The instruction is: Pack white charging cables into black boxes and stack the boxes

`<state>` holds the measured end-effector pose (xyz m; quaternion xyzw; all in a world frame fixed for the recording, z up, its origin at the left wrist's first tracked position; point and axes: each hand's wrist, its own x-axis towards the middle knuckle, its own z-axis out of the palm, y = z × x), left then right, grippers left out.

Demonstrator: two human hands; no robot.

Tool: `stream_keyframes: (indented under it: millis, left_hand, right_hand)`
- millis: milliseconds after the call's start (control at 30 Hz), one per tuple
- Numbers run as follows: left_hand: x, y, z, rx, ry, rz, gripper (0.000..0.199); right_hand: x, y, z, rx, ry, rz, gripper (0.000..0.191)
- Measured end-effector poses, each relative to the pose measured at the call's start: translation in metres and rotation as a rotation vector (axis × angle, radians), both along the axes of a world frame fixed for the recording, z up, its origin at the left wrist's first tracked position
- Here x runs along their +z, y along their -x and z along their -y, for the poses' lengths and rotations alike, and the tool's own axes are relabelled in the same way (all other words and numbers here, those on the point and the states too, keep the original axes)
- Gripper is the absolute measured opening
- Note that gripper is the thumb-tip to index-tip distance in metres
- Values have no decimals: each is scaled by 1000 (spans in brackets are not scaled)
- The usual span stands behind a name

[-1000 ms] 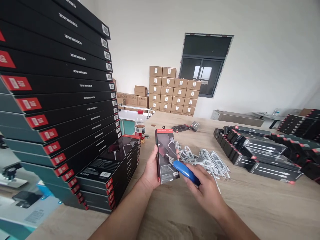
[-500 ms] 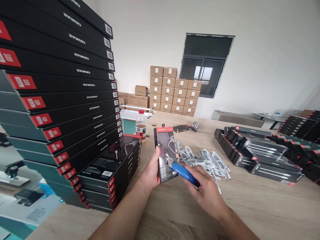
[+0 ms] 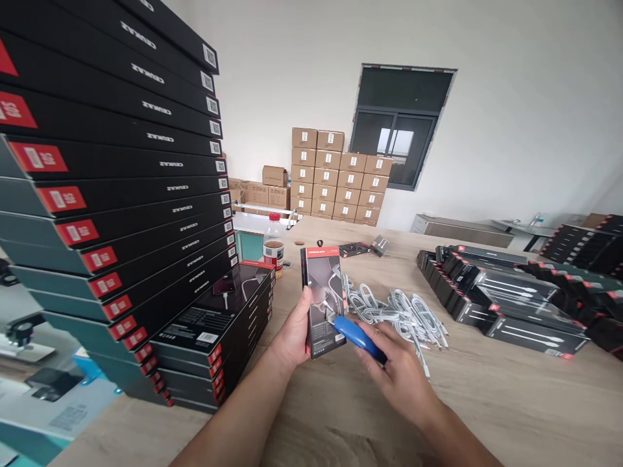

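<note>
My left hand (image 3: pixel 293 327) is closed around a small black box (image 3: pixel 318 337) with a red band at its top and a cable pictured on its front. The box is held nearly upright above the table. In my right hand (image 3: pixel 402 370) is a blue-handled utility knife (image 3: pixel 361 340), its tip at the lower front of the box. Whether the blade cuts into the box or only lies against it, I cannot tell. Behind the box and the knife, a pile of grey-white cables (image 3: pixel 389 308) lies on the table.
A tall stack of black boxes (image 3: pixel 160 165) rises at the left, beside a lower stack (image 3: pixel 209 324). A red-capped bottle (image 3: pixel 274 243) stands behind them. Many small black boxes (image 3: pixel 516 301) cover the right of the wooden table (image 3: pixel 487 402). Brown cartons (image 3: pixel 326 175) stand at the back.
Both hands, the box and the knife stay in almost the same place. The box has turned very slightly, and glare shows on its front now.
</note>
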<state>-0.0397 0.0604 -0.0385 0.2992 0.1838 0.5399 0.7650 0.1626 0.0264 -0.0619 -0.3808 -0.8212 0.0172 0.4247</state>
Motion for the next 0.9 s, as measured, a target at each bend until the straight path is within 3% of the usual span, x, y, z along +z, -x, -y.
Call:
stream_keyframes:
  millis: [167, 333, 467, 633, 900]
  left_hand:
    - [0, -12, 5, -2, 117, -81, 57]
    - [4, -15, 6, -22, 222, -129, 68]
    - [11, -8, 2, -1, 187, -79, 80]
    - [11, -1, 1, -38, 74, -71, 80]
    - [9, 1, 3, -11, 81, -104, 76]
  right_hand:
    - [0, -1, -3, -77, 11, -120, 35]
    - [3, -10, -5, -96, 7, -174, 34]
    - [7, -13, -4, -42, -36, -95, 32]
    - [10, -15, -3, -4, -52, 58, 32]
    - [9, -16, -3, 19, -29, 96, 32]
